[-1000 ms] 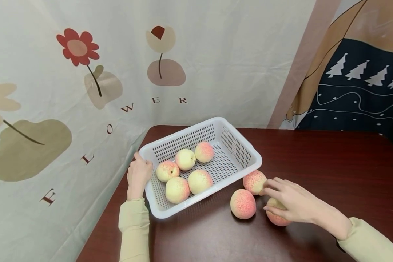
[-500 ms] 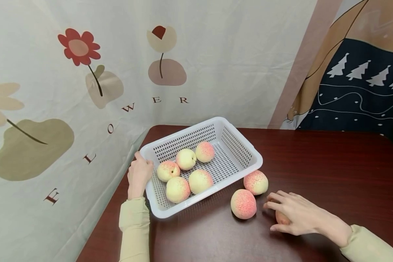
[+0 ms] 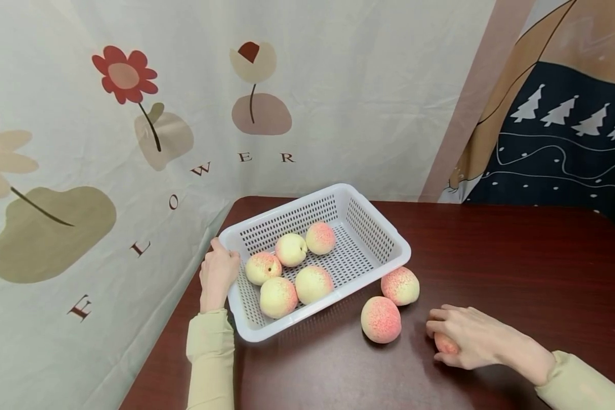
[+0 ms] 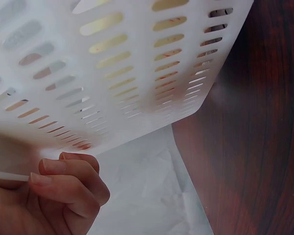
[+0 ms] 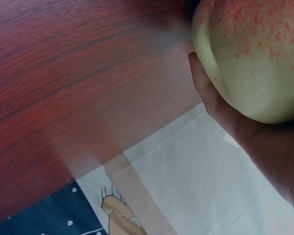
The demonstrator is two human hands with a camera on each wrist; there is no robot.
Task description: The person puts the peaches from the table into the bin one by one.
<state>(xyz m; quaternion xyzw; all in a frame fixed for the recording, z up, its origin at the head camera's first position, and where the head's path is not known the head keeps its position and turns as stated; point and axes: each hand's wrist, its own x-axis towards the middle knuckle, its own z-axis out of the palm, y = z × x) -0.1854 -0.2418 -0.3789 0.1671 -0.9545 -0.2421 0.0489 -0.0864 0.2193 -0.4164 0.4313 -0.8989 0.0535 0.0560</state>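
A white perforated plastic basket (image 3: pixel 356 289) sits at an angle on the dark red table, with several yellow-pink peaches (image 3: pixel 314 284) in its left part. My left hand (image 3: pixel 218 274) grips the basket's left rim; the left wrist view shows its fingers curled against the wall below the edge. Over to the right, my right hand (image 3: pixel 468 337) is wrapped round a peach (image 3: pixel 446 344) on the table, covering most of it. In the right wrist view that peach (image 5: pixel 257 63) lies against the fingers. Two more peaches, one pinker (image 3: pixel 381 320) and one paler-sided (image 3: pixel 400 286), lie between basket and right hand.
The wood-grain table (image 3: pixel 533 262) extends to the right and front. A pale curtain (image 3: pixel 364 97) printed with flowers and letters hangs behind and to the left. At the back right is a dark blue cloth (image 3: pixel 569 154) with white trees.
My right hand has moved right and slightly toward me with its peach, away from the other two, and its fingers have closed further round it. The left hand and basket have stayed put.
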